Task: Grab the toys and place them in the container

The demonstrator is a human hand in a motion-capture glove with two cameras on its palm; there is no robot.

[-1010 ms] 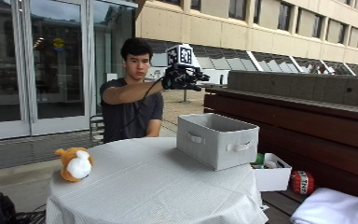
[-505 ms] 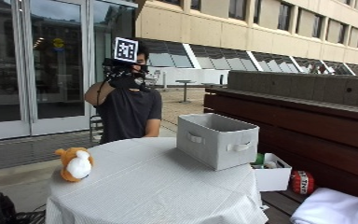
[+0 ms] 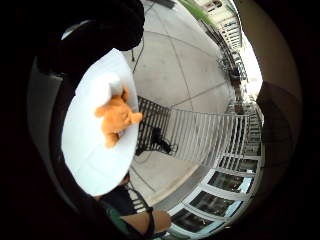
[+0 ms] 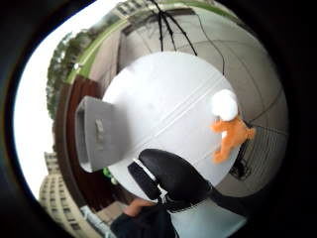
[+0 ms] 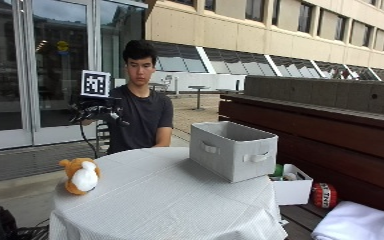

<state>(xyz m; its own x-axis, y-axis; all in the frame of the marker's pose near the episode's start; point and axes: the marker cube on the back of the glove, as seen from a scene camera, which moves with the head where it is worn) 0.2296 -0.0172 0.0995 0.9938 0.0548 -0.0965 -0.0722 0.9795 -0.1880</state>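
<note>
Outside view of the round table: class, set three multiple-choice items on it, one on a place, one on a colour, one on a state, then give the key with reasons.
1. Where does the orange and white plush toy sit?
A. inside the container
B. on the white tablecloth, near the table's edge
C. on the wooden bench

2. What colour is the rectangular fabric container?
A. grey
B. red
C. green

3. What is the black-gloved right hand doing?
A. gripping the toy
B. resting in the container
C. raised in the air above the toy's side, holding nothing

Key: 1 B, the toy stands apart from the container; 2 A, its walls and handles are grey; 3 C, the hand is clear of both.
</note>
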